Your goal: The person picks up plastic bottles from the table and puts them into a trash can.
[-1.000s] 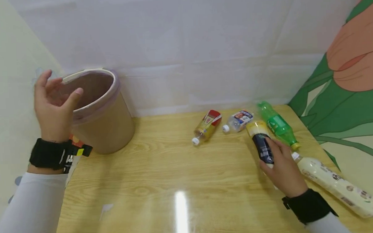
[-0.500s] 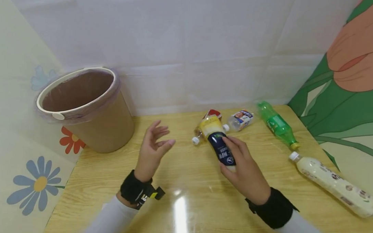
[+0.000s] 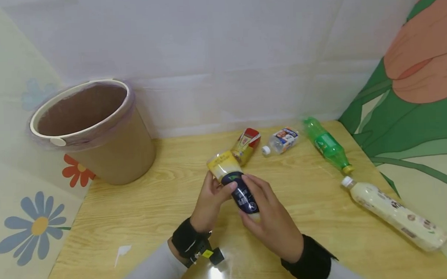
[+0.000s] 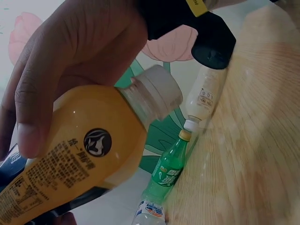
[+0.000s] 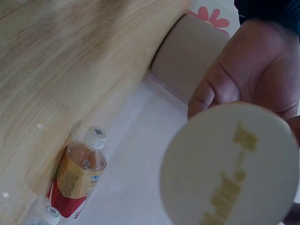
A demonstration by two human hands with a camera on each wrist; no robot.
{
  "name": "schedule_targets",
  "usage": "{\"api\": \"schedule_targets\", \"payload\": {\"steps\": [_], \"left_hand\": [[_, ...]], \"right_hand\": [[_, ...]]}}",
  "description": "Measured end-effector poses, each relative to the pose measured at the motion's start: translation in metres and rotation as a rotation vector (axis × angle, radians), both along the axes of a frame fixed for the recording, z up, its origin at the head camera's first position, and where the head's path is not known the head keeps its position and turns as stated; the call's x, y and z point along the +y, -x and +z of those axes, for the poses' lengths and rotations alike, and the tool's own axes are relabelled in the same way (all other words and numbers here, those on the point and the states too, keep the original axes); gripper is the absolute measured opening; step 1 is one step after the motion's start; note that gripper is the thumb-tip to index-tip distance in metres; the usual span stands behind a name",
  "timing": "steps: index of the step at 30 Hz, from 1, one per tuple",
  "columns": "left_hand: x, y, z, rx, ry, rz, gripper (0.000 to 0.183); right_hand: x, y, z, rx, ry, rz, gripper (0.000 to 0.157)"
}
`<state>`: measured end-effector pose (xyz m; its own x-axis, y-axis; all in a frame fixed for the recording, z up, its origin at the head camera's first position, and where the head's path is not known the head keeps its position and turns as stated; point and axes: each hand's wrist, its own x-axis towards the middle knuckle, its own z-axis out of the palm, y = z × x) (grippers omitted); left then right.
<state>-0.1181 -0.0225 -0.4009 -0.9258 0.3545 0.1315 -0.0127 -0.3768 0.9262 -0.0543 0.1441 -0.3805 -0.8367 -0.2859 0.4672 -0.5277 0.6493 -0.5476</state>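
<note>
Bottle (image 3: 240, 193), glossy, smooth and round, is gripped by curled fingers (image 3: 259, 189).

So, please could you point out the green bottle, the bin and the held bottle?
Green bottle (image 3: 326, 144), head view, on its label.
Bin (image 3: 122, 155), head view, on its outer wall.
Held bottle (image 3: 241, 194), head view, on its dark label.

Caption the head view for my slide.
Left grip and right grip hold a navy-labelled bottle over a table, with a lined bin and four more bottles.
</note>
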Motion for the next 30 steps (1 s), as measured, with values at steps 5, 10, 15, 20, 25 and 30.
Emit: {"api": "schedule_targets", "payload": {"steps": [5, 10, 15, 20, 25, 30], "left_hand": [[0.000, 0.000, 0.001, 0.010, -0.015, 0.029, 0.059], [-0.006, 0.006, 0.005, 0.040, -0.022, 0.082, 0.059], [-0.022, 0.015, 0.014, 0.116, 0.015, 0.141, 0.059], [-0.048, 0.029, 0.037, 0.218, 0.004, 0.235, 0.057], [-0.080, 0.043, 0.072, 0.355, -0.040, 0.315, 0.056], [-0.111, 0.052, 0.113, 0.459, -0.180, 0.408, 0.055]], "right_hand": [[0.000, 0.000, -0.001, 0.016, -0.009, -0.011, 0.087], [0.007, 0.002, -0.002, 0.032, -0.028, -0.038, 0.082], [0.025, 0.004, -0.007, 0.028, -0.086, -0.064, 0.080], [0.054, 0.009, -0.013, 0.017, -0.152, -0.123, 0.081], [0.093, 0.015, -0.018, -0.008, -0.173, -0.213, 0.076], [0.140, 0.015, -0.022, -0.046, -0.191, -0.327, 0.075]]}}
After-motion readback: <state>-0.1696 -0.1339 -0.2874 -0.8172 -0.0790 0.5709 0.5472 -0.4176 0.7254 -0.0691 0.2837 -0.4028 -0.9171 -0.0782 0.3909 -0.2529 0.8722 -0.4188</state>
